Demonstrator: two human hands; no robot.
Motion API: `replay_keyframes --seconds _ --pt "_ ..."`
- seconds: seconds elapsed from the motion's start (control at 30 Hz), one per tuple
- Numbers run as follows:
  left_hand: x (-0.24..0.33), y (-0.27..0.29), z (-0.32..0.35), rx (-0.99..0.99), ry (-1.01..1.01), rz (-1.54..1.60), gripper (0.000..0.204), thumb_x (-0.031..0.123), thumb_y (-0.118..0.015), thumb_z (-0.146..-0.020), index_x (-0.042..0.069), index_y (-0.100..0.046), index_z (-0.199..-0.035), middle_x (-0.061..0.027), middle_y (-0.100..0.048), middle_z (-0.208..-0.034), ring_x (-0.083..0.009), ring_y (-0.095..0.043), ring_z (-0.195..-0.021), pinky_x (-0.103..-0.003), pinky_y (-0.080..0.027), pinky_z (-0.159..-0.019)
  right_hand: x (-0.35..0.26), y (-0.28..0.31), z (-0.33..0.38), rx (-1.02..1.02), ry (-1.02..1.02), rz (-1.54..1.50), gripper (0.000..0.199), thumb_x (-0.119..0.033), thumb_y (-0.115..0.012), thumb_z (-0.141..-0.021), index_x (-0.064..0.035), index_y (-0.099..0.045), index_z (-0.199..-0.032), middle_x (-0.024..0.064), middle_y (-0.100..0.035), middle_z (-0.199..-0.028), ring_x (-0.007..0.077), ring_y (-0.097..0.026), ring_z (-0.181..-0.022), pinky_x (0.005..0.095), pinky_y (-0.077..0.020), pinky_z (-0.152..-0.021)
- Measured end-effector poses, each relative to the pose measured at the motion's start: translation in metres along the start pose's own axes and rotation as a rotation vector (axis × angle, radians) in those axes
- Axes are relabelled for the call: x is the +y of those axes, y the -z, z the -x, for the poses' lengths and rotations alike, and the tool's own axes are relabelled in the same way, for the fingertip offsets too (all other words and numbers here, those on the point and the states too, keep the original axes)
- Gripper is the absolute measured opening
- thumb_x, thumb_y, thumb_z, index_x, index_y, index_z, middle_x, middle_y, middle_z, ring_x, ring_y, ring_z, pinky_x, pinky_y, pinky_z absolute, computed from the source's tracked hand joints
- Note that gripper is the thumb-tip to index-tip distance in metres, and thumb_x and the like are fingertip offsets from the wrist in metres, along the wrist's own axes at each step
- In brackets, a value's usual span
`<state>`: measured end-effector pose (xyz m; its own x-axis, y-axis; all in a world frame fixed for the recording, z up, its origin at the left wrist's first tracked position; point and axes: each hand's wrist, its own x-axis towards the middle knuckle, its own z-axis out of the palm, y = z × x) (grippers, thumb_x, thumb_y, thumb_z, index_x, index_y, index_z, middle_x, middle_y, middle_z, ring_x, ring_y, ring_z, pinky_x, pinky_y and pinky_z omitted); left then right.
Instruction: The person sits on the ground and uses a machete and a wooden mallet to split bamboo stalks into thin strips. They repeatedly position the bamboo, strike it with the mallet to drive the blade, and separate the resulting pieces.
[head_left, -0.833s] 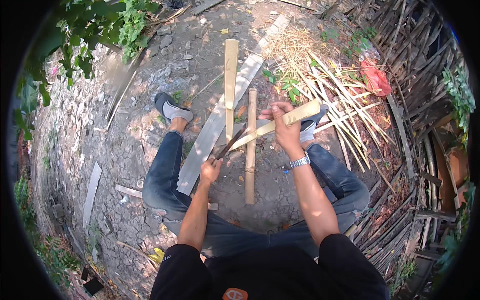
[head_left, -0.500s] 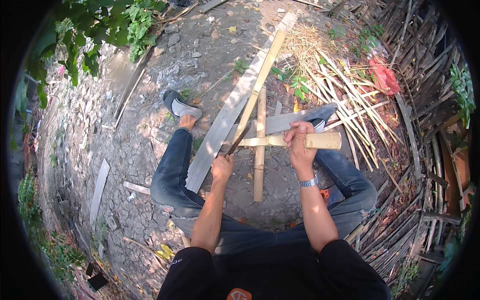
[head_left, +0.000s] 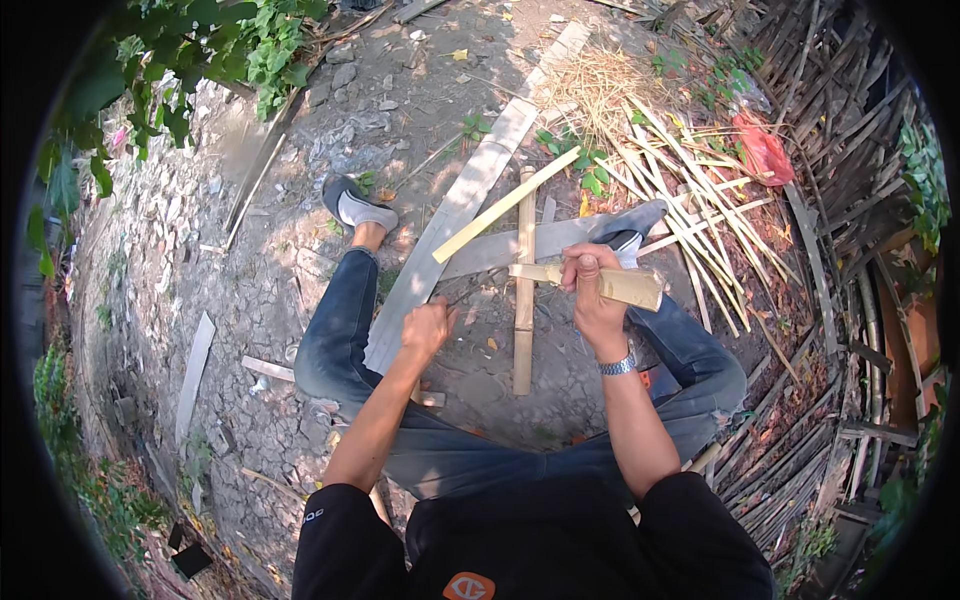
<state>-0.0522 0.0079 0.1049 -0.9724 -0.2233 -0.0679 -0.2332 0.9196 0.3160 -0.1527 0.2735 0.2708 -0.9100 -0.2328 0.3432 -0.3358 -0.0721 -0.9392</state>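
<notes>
Cracked, stone-littered ground [head_left: 255, 330] spreads on all sides of a round bamboo pole [head_left: 523, 340], which lies between the person's legs and points away from the body. Well to the right of the pole stands a large stack of brushwood [head_left: 775, 480]. To the left of the pole, a long grey board [head_left: 484, 180] slants away past its far end. Beyond the pole to the right is a loose heap of pale split bamboo strips [head_left: 685, 160], with straw-like shavings [head_left: 590, 90] beside it. A second grey board [head_left: 485, 255] runs crosswise behind the pole's middle. One single pale strip [head_left: 505, 207] crosses over the pole near its far end; whether they touch, I cannot tell.

The split bamboo piece [head_left: 630, 287] extends to the right from the pole's middle, its narrow end overlapping the pole. The right hand [head_left: 597, 300], right of the pole, has its fingers wrapped firmly round this piece, thumb raised along it. Left of the pole, the left hand [head_left: 428, 327] has curled fingers; what they grip, if anything, I cannot tell. Far right of the pole lies a crumpled red plastic bag [head_left: 763, 150]. A metal-banded wristwatch [head_left: 618, 366] circles the right wrist.
</notes>
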Motion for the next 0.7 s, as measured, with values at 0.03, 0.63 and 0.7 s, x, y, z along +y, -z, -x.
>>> replay_keyframes --seconds 0.03,0.63,0.7 --pt "-0.030 -0.023 0.003 -0.056 0.027 -0.084 0.036 0.039 -0.067 -0.098 0.004 -0.068 -0.094 -0.0224 -0.073 -0.080 -0.0420 -0.073 -0.075 -0.052 -0.059 -0.070 -0.002 -0.005 0.001 -0.044 -0.016 0.006 0.033 -0.031 -0.052 -0.111 -0.0004 -0.064 -0.109 0.0059 -0.060 -0.078 0.0099 -0.055 -0.071 0.0251 -0.0469 -0.066" --pt "-0.015 -0.045 -0.011 -0.200 0.079 0.039 0.042 0.045 -0.067 -0.095 0.004 -0.070 -0.108 -0.0244 -0.074 -0.101 -0.0417 -0.073 -0.096 -0.050 -0.061 -0.081 -0.001 0.004 0.014 -0.108 -0.052 -0.048 0.033 -0.028 -0.052 -0.111 0.0020 -0.065 -0.112 0.0058 -0.061 -0.078 0.0121 -0.057 -0.071 0.0280 -0.0507 -0.072" --pt "-0.023 -0.037 -0.005 -0.154 0.183 0.004 0.043 0.043 -0.066 -0.096 0.002 -0.069 -0.108 -0.0261 -0.074 -0.098 -0.0437 -0.073 -0.095 -0.053 -0.059 -0.082 0.001 0.007 0.009 -0.084 -0.022 -0.088 0.033 -0.028 -0.052 -0.110 0.0021 -0.065 -0.112 0.0058 -0.061 -0.077 0.0126 -0.057 -0.071 0.0295 -0.0515 -0.074"
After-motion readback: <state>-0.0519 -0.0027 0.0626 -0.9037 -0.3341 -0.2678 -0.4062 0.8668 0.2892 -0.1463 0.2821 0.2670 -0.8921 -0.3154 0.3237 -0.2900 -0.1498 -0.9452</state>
